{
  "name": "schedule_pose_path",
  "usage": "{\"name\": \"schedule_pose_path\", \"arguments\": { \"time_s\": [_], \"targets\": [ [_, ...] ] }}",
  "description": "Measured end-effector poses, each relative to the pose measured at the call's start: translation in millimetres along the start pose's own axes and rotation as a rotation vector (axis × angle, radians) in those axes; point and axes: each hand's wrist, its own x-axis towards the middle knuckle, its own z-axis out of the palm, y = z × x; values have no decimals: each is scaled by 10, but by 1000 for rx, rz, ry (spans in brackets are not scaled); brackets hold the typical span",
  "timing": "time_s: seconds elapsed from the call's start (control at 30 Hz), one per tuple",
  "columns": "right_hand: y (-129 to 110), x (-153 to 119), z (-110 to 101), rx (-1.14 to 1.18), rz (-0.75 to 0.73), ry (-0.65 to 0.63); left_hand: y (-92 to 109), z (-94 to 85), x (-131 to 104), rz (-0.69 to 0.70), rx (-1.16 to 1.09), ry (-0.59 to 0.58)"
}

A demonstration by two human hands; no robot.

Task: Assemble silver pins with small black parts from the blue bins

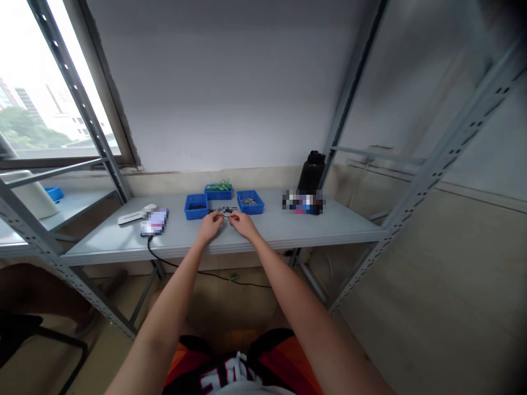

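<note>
Close together above the front half of the grey shelf table, my left hand (211, 225) and my right hand (242, 224) both have their fingers pinched. Between the fingertips is a small dark, thin piece, too small to make out clearly. Just behind the fingers lies a small pile of dark and silvery parts (227, 209). A blue bin with dark contents (196, 213) stands behind my left hand, and a blue bin of silvery small parts (250, 208) behind my right. Farther back is a blue bin (219, 195) holding green strips.
At the left lie a phone (155, 222) with a black cable hanging off the front edge and a white device (132, 218). A black bottle (312, 173) stands at the back right behind a blurred item (303, 203). Metal posts flank the table. Someone's leg shows far left.
</note>
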Motion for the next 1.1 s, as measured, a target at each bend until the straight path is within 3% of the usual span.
{"name": "schedule_pose_path", "arguments": {
  "time_s": [0.27, 1.1],
  "targets": [
    [-77, -55, -20, -229, -120, -133, 39, -7, -16, 57, -21, -35],
    [-63, -51, 19, -293, -131, -129, 116, -38, -40, 58, -49, -72]
  ]
}}
